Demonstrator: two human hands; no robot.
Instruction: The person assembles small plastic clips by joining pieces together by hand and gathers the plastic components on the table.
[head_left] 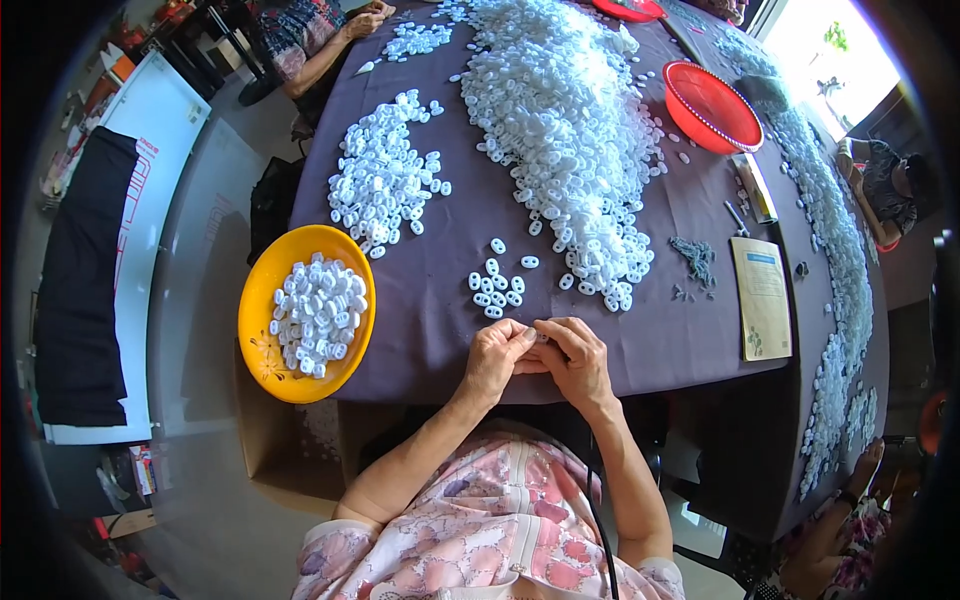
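Small white plastic piece [541, 336]: pinched between the fingertips of the left hand [497, 357] and the right hand [577, 362], which meet above the near edge of the table [440, 330]. The piece is mostly hidden by the fingers; its shape and orientation cannot be told. Small cluster of white oval pieces [497, 287]: about a dozen flat, holed ovals, lying loose on the purple table covering just beyond the hands, near the near edge. Each piece lies flat, several touching one another.
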